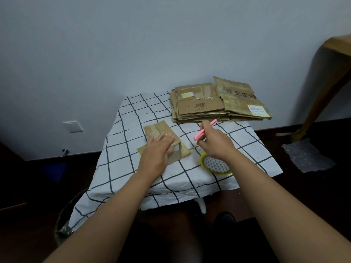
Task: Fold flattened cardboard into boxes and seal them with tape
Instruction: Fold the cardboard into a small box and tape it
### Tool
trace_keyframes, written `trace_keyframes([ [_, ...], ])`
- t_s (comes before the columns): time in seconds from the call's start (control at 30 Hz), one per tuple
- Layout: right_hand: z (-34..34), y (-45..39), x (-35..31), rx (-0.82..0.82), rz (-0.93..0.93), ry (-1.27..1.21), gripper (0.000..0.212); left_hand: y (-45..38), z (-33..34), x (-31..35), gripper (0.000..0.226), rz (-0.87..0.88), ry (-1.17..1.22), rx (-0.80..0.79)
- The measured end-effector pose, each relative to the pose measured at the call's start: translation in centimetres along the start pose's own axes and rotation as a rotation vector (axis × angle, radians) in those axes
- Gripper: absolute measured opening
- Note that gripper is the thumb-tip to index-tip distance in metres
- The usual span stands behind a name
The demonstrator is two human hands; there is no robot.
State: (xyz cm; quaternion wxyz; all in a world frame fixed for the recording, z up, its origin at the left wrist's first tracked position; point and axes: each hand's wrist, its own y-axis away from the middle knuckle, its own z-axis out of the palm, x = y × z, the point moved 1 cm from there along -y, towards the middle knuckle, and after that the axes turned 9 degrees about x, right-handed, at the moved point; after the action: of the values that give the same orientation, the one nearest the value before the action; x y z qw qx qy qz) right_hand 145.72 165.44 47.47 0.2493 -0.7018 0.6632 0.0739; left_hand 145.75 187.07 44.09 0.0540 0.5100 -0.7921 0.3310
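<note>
While the left hand (158, 149) presses flat-fingered on the small taped cardboard piece (163, 142) mid-table and the right hand (212, 143) grips a pink cutter (205, 130) above the tape roll (214, 164), a slipping blade could nick those nearby fingers.

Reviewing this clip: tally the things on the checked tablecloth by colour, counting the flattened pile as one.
Brown cardboard: 2, the small taped box and the flattened stack
Pink: 1, the cutter
Yellowish clear: 1, the tape roll
Total: 4
</note>
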Motion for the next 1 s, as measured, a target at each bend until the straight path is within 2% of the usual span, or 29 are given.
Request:
trace_keyframes([
  [0.3,-0.2,0.4,0.0,0.009,-0.022,-0.028,0.026,-0.6,0.3,0.0,0.031,0.101,0.032,0.084],
  [0.43,-0.6,0.8,0.0,-0.027,-0.062,-0.051,0.030,-0.4,0.4,-0.2,0.032,0.008,0.055,0.031],
  [0.6,-1.3,0.9,0.0,-0.083,-0.116,-0.060,0.026,-0.3,0.0,1.2,0.028,-0.033,-0.068,0.080],
  [0.8,-1.7,1.1,-0.1,-0.122,-0.142,-0.112,0.022,-0.5,-0.6,3.1,0.038,-0.068,-0.073,0.019],
  [0.9,-1.4,0.9,-0.3,-0.114,-0.137,-0.129,0.027,-0.6,-0.5,4.1,0.041,-0.049,-0.150,-0.098],
  [1.0,-1.1,0.7,-0.5,-0.114,-0.127,-0.120,0.029,-0.6,0.0,5.0,0.042,-0.161,-0.133,-0.228],
])
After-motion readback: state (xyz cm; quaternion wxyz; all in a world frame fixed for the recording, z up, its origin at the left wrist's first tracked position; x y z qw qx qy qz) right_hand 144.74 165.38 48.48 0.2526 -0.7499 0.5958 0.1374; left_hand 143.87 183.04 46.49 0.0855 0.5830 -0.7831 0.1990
